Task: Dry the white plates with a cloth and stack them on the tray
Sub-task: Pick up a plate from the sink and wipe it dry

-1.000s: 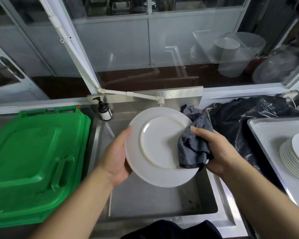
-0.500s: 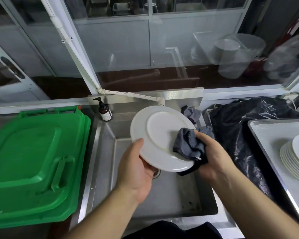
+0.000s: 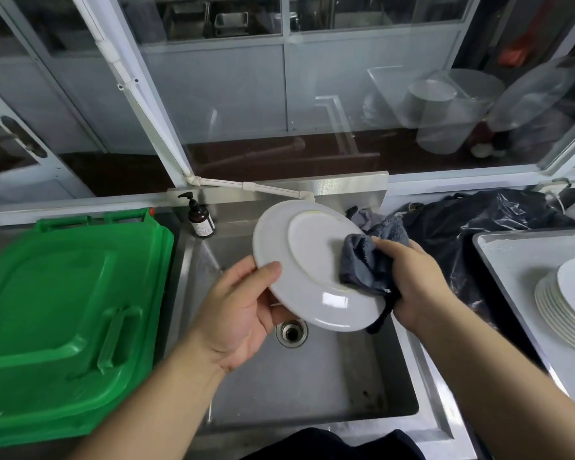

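Observation:
A white plate (image 3: 309,260) is held over the sink, its underside turned toward me and tilted down to the right. My left hand (image 3: 243,310) pinches its lower left rim, thumb on the underside. My right hand (image 3: 412,280) grips a bunched dark grey cloth (image 3: 365,263) against the plate's right edge, and the cloth wraps round the rim there. At the far right a stack of several white plates (image 3: 568,303) sits on a grey tray (image 3: 512,254).
Below the plate lies a steel sink (image 3: 312,376) with a round drain (image 3: 291,332). Stacked green plastic lids (image 3: 63,310) lie to the left. A brown pump bottle (image 3: 200,217) stands at the sink's back corner. A black plastic bag (image 3: 478,234) lies between sink and tray.
The plate has turned and tilted down to the right. My left hand slid from the left rim to the lower left rim. The cloth stayed at the right edge.

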Demonstrator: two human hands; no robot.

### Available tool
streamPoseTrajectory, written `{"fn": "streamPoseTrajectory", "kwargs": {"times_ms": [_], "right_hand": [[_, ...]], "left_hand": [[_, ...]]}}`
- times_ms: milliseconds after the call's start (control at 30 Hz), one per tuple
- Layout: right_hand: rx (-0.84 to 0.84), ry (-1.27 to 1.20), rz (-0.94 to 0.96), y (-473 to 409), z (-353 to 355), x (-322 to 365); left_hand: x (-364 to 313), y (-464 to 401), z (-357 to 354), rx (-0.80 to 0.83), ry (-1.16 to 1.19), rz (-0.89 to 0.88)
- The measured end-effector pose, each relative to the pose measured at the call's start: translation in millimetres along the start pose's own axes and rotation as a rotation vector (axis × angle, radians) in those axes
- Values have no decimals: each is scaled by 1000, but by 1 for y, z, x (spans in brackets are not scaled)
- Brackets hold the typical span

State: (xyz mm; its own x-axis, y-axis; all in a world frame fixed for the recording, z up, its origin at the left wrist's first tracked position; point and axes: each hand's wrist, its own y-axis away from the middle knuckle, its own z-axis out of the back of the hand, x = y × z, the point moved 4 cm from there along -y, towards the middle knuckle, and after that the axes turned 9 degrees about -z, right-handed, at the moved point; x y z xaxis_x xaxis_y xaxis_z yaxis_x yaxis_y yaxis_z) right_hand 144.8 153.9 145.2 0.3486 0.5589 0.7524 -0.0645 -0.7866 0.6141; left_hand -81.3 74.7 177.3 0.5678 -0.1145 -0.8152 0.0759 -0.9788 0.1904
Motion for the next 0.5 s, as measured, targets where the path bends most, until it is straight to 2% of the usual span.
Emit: {"fn": "streamPoseTrajectory", "kwargs": {"times_ms": [133,300,500], "right_hand": [[-34,62,39,7,-7,-22],[27,321,179,37,-22,-46],[347,687,460,66,-39,-44]], "left_hand": [[13,0,-13,-94,32,-45],[27,-6,-19,-202,-76,-72],[39,-4,-15,-142,-272,-44]]}}
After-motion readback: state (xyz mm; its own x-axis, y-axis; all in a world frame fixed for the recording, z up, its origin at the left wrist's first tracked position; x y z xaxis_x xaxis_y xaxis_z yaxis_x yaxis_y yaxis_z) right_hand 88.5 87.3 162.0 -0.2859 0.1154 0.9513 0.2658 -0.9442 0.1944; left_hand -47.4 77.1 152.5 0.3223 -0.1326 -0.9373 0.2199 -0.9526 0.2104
